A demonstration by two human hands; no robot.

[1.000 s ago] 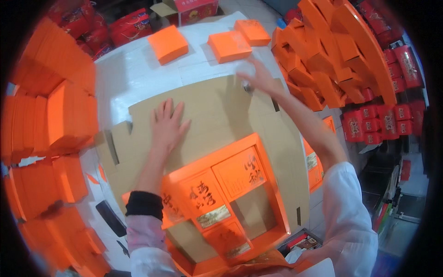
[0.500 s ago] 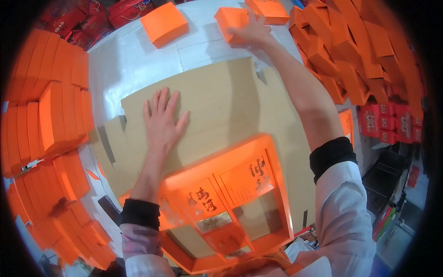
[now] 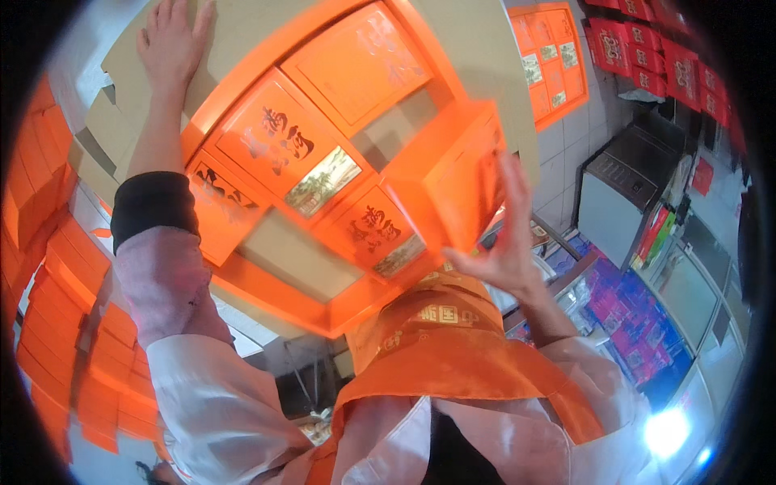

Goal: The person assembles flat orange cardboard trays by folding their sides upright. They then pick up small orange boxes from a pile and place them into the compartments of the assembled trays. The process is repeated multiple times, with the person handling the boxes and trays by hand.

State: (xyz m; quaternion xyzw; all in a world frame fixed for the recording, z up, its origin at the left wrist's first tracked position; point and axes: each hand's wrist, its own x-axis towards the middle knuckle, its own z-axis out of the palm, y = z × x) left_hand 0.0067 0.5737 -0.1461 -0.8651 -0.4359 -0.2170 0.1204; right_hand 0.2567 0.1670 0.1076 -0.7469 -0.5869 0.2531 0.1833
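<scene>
My left hand (image 3: 171, 47) lies flat with spread fingers on the tan cardboard (image 3: 477, 48) beyond an orange frame-like tray (image 3: 234, 105). In that tray sit several flat orange boxes (image 3: 283, 141) with dark brush lettering, some with a landscape picture. Tan surface shows through gaps between them. A thicker orange box (image 3: 449, 182), smeared by motion, is tilted over the tray's right side. My right hand (image 3: 509, 234) has it between thumb and fingers, at its right side. The box's underside is hidden.
Stacks of orange boxes (image 3: 65, 275) stand at the left. To the right, an orange sheet with small pictures (image 3: 554, 61) is beside the cardboard, with red packages (image 3: 647, 48) beyond. A dark-topped unit (image 3: 630, 174) stands at the right. My orange apron (image 3: 453, 347) borders the tray's near edge.
My right hand has brought an orange box from the far side of the table to the tray's right side. The view has tipped down toward my body; my left hand stays flat on the cardboard.
</scene>
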